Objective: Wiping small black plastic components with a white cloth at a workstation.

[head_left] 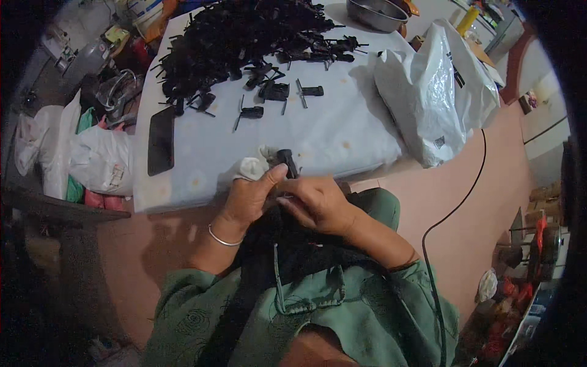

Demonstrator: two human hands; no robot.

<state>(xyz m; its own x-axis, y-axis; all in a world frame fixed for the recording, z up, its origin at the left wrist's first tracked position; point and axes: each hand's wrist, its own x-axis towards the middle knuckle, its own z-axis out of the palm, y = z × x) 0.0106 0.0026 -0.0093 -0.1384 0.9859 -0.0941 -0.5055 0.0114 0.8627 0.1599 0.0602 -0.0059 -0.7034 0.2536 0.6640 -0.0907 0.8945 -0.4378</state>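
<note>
My left hand (254, 189), with a silver bangle on its wrist, is closed on a small black plastic part (285, 160) with a round head. Its thumb presses along the side of that part, and a pale cloth (251, 167) lies by its fingers. Close against the lower end of the part is my right hand (318, 202), its fingers curled together. What sits in those fingers is hidden. Beyond the hands, a few similar black parts with thin pins, one of them a single piece (251, 112), lie on the white table (330, 137).
A large heap of black parts (232, 43) covers the table's far side. A dark flat phone-like slab (161, 140) lies at left. On the right stand a white plastic bag (428, 92) and a metal bowl (378, 13). A black cable (455, 214) hangs over the floor.
</note>
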